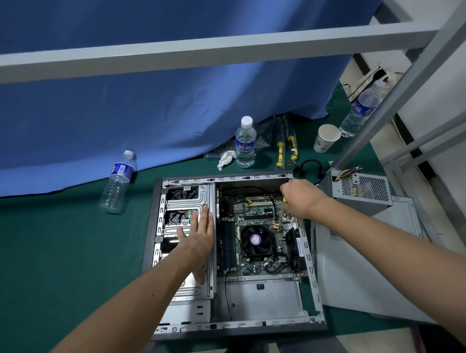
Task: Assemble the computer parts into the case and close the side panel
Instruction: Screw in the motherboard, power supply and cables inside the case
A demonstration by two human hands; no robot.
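An open computer case [309,266] lies flat on the green table, its motherboard [251,221] and black CPU fan [255,240] showing. My left hand [198,238] rests flat, fingers straight, on the silver drive cage [183,202] in the case's left half. My right hand [298,200] is curled over the motherboard's far right corner and grips a small yellow-handled tool, of which only a bit [284,200] shows. A grey power supply [360,190] stands outside the case at the right, on the loose side panel [364,264].
Three water bottles [245,142] [118,181] [360,112], a paper cup [326,137], a crumpled tissue [225,159] and yellow screwdrivers [280,151] lie behind the case. A blue curtain [143,113] hangs at the back; a grey metal frame [194,54] crosses overhead and down the right.
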